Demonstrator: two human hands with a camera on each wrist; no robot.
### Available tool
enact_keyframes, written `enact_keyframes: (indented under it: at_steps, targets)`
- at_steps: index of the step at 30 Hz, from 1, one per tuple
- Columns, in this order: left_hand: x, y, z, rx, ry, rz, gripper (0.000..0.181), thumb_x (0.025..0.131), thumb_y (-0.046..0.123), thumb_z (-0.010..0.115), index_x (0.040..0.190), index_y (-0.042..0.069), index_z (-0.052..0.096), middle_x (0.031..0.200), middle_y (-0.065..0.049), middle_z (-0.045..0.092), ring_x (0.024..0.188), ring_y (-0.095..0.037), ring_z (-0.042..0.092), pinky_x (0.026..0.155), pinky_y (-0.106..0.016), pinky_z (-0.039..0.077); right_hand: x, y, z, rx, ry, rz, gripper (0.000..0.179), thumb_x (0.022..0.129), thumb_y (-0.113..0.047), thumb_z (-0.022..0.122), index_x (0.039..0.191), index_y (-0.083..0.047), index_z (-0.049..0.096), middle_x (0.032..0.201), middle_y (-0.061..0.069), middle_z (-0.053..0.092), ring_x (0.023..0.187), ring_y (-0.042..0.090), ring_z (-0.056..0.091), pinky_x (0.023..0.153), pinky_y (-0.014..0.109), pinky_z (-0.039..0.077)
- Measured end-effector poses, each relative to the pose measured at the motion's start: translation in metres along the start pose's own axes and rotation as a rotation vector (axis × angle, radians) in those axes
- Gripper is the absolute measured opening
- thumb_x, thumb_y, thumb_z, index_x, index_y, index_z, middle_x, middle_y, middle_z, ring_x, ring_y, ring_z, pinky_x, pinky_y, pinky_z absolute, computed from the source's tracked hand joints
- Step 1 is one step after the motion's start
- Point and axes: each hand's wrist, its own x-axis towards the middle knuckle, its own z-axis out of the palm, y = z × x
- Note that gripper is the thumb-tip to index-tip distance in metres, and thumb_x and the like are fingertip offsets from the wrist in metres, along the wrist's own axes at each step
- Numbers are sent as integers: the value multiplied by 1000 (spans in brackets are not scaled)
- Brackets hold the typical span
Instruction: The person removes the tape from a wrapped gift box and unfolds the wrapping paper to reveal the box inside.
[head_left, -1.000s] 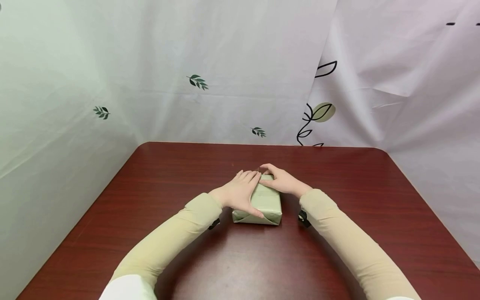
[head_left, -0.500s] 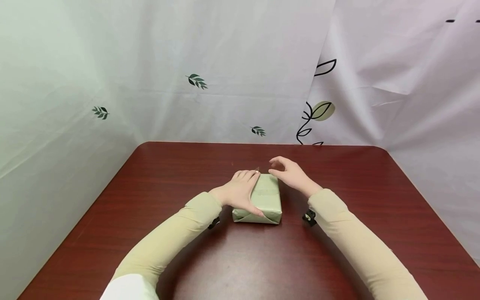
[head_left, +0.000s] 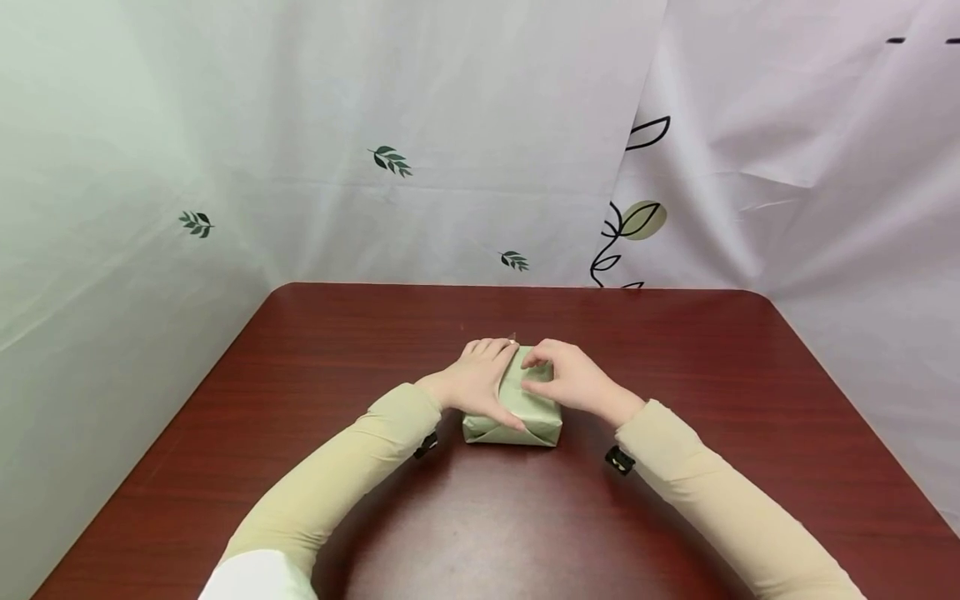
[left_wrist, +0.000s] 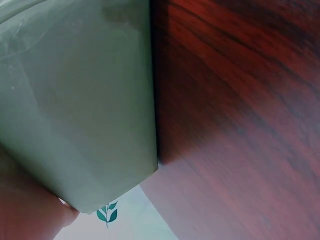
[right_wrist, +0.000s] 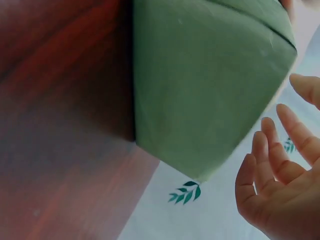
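One green-wrapped pkg [head_left: 537, 408] on tbl [head_left: 480, 517], L hand [head_left: 478, 384] resting at its 10 o'clock — fingers spread, R hand [head_left: 576, 379] near 3 o'clock — loosely bent, nothing gripped

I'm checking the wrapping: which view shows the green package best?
The head view: top and near end of the green package show together, though the left hand and right hand partly hide it. The wrist views each show mainly one side, cropped.

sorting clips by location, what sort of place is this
Probably a makeshift filming booth: white leaf-print sheets hang behind and beside a dark red table, and small black wrist cameras show.
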Motion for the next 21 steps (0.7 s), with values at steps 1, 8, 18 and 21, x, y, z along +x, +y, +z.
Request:
enact_keyframes:
  at_steps: [1, 8, 18, 21]
  targets:
    - [0, 0, 0, 1, 2, 0, 122, 60, 73, 70, 145, -3, 27, 148, -21, 32, 134, -34, 30, 108, -51, 24, 0, 0, 2, -12, -10, 2, 20, 75, -15, 77, 91, -6, 68, 87, 4, 66, 82, 18, 60, 75, 33, 48]
    - [1, -1, 1, -12, -5, -6, 123, 61, 73, 69, 147, -2, 24, 149, -21, 30, 135, -34, 27, 109, -50, 22, -2, -3, 11, -98, -27, 18, 24, 71, -25, 81, 85, -9, 68, 84, 0, 66, 79, 15, 55, 75, 32, 45]
    - [0, -3, 2, -28, 21, 11, 120, 60, 72, 71, 146, -1, 27, 147, -19, 33, 135, -31, 29, 108, -50, 23, 1, -6, 20, -137, 36, 77, 23, 68, -30, 82, 73, -13, 67, 74, -3, 62, 74, 16, 52, 71, 31, 44]
    - [0, -2, 2, -38, 21, 11, 120, 60, 71, 71, 145, -2, 28, 146, -20, 33, 136, -31, 28, 108, -51, 23, 1, -8, 20, -138, 37, 92, 21, 70, -28, 81, 73, -13, 67, 74, -2, 61, 73, 16, 52, 69, 30, 43]
